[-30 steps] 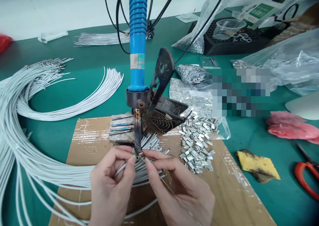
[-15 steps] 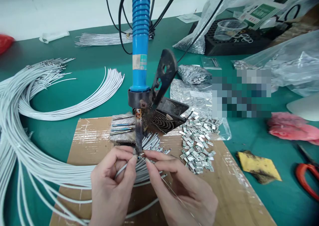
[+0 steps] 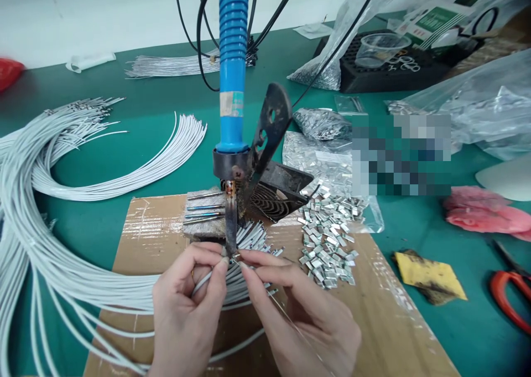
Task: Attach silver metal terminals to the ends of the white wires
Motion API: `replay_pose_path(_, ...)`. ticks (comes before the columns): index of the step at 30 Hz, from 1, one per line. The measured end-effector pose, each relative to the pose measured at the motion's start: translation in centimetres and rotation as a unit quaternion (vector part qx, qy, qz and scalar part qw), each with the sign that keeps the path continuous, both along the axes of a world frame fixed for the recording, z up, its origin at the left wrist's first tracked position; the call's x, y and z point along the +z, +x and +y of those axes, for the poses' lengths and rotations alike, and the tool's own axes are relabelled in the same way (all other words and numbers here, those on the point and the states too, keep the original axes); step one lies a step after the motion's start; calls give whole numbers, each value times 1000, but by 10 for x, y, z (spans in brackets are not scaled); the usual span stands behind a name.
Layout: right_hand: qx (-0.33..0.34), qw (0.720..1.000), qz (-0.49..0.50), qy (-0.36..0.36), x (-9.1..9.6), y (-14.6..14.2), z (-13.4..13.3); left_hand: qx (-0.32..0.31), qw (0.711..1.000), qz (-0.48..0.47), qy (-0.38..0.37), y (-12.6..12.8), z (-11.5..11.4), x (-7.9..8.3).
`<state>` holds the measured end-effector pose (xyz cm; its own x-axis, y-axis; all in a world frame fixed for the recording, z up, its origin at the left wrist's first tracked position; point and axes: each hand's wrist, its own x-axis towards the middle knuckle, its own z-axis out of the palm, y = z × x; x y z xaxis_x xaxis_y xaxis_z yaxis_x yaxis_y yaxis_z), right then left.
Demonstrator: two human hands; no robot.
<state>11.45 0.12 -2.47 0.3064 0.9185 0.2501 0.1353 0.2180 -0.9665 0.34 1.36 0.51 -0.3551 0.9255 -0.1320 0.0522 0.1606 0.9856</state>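
A soldering iron with a blue handle point(image 3: 233, 117) is fixed upright, and its dark tip point(image 3: 230, 227) points down between my fingertips. My left hand point(image 3: 186, 305) is closed in a pinch on a light grey cable point(image 3: 202, 284), whose end lies right at the tip. Thin solder wire point(image 3: 290, 320) runs through my closed right hand point(image 3: 307, 316), its thumb and fingers pinching close to the same spot. A tiny metal piece shows there, too small to make out fully. Behind my fingers, a bundle of light grey cables point(image 3: 103, 277) sweeps in from the left across the cardboard.
A cardboard sheet point(image 3: 385, 310) covers the green table. Small metal clips point(image 3: 327, 244) lie piled on the right, near plastic bags of parts. A black fan point(image 3: 286, 189) stands behind the iron. Further right are a stained yellow sponge point(image 3: 431, 274) and red-handled scissors point(image 3: 508, 299).
Almost nothing differs. Both hands stay at the iron's tip with the cable and the solder wire; the view has shifted very slightly.
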Motion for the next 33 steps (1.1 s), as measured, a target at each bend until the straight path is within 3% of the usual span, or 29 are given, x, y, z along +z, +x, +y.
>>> replay_pose_path(6, -2, 1000, -13, 0, 0, 0, -2, -6, 1000, 18, -7, -3, 0, -1)
replay_pose_path(21, 5, 999, -8, -31, -1, 0, -5, -6, 999, -48, -16, -4, 0, -5)
replay_pose_path(27, 4, 994, -58, -91, -8, 10, -7, -96, 994, -40, -33, -22, -7, -19)
replay_pose_path(30, 51, 989, -111, -86, -8, 13, -6, -97, 993, -39, -55, -22, -15, -21)
replay_pose_path(33, 79, 989, -79, -93, -4, 13, -6, -72, 991, -47, -105, -14, -24, -14)
